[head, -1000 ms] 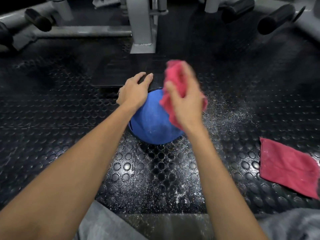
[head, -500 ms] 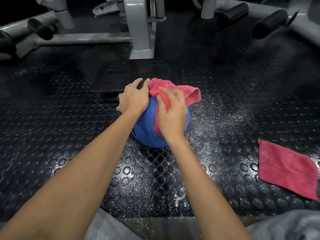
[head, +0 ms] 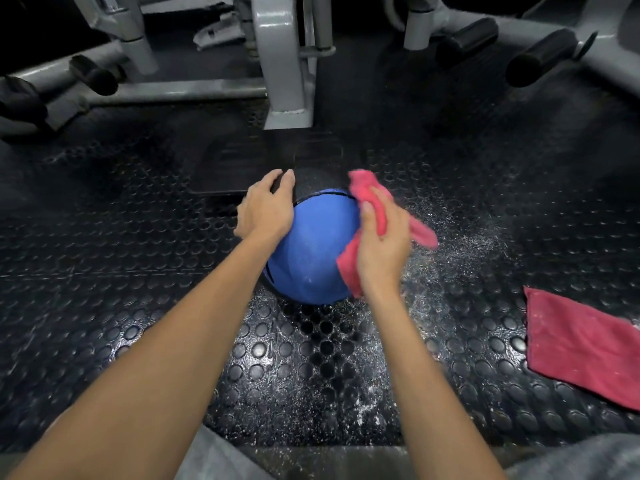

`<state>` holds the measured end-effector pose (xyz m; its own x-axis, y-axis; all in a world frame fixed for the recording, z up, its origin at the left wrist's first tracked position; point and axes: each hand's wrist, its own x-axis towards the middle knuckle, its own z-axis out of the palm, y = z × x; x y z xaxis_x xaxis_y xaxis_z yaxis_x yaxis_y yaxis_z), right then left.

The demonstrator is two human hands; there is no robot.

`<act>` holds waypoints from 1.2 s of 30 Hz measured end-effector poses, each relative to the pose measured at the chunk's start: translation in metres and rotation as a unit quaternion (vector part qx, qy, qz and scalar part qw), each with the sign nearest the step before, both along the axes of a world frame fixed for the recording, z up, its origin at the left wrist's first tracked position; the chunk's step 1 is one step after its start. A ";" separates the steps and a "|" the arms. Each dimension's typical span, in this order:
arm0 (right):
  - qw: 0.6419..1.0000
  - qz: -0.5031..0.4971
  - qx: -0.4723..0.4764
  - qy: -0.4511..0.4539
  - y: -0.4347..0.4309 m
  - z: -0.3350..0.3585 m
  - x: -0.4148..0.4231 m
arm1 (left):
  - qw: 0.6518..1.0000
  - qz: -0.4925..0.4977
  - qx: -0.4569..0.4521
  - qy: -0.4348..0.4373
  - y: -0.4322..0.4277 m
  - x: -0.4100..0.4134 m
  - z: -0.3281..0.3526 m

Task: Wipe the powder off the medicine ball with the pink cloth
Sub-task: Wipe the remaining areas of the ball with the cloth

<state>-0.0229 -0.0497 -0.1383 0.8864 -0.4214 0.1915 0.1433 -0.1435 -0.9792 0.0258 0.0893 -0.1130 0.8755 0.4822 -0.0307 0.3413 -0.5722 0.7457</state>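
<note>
One pink cloth (head: 348, 268) gripped, right hand (head: 381, 247), medicine ball (head: 311, 247) right edge.

Soft pink cloth (head: 365, 216), smooth matt ball (head: 311, 251), glossy studded rubber floor (head: 311, 358)

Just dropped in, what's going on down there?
A person is wiping a blue medicine ball on the studded floor. The left hand rests on its left side, while the right hand grips a pink cloth against its right side. Loose powder lies scattered on the floor to the right; a second pink cloth lies flat beyond it.
</note>
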 end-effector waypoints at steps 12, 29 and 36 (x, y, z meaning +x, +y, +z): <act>0.946 0.210 -0.233 0.075 0.001 0.043 0.064 | 0.990 0.060 0.124 0.012 -0.017 -0.083 -0.001; 0.983 0.087 0.050 0.152 -0.004 0.002 -0.035 | 0.992 -0.015 0.089 0.086 0.016 -0.088 0.029; 0.965 0.179 -0.177 -0.078 0.034 0.029 -0.056 | 0.997 -0.015 0.067 0.047 0.012 -0.103 0.031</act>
<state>-0.0786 -0.0153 -0.1098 0.9115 0.0234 0.4107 0.3883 -0.3787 -0.8401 -0.0770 0.1012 -0.0822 0.8859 0.4611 -0.0512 0.3877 -0.6753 0.6274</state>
